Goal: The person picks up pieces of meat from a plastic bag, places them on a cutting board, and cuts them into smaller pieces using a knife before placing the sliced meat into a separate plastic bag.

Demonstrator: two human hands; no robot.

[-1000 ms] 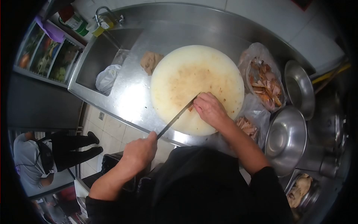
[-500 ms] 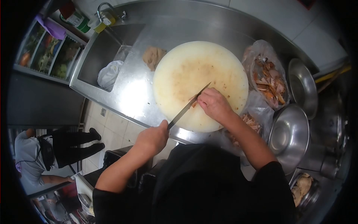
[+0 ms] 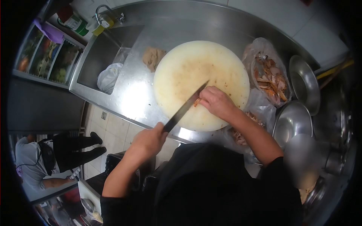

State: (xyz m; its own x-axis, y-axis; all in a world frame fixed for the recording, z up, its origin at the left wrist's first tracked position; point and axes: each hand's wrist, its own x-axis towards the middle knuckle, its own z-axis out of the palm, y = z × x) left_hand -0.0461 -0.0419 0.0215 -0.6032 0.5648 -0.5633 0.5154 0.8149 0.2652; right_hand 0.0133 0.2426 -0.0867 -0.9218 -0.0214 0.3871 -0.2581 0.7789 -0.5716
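Observation:
My left hand (image 3: 145,141) is closed around the handle of a long kitchen knife (image 3: 184,109). The blade slants over a round white cutting board (image 3: 173,79), its tip pointing up and right. Close beside the blade, my right hand (image 3: 217,100) pinches a small reddish-brown strip of meat (image 3: 197,102); part of it is hidden under the fingers. Brown stains and a few crumbs mark the board. To its right lies an open plastic bag (image 3: 273,81) of cut meat pieces, and below that another bag (image 3: 249,126) of shredded meat, partly behind my right forearm.
Left of the board sit a crumpled tan cloth (image 3: 153,58) and a sink (image 3: 86,71) holding a white bag (image 3: 109,78). Metal bowls (image 3: 292,122) stand at the right, with a blurred patch below them. A person (image 3: 41,162) in dark trousers is at the lower left.
The knife and my left hand have shifted slightly left and down, with the blade turned flatter to view. My right hand still pinches the meat. A blurred patch now covers the lower right.

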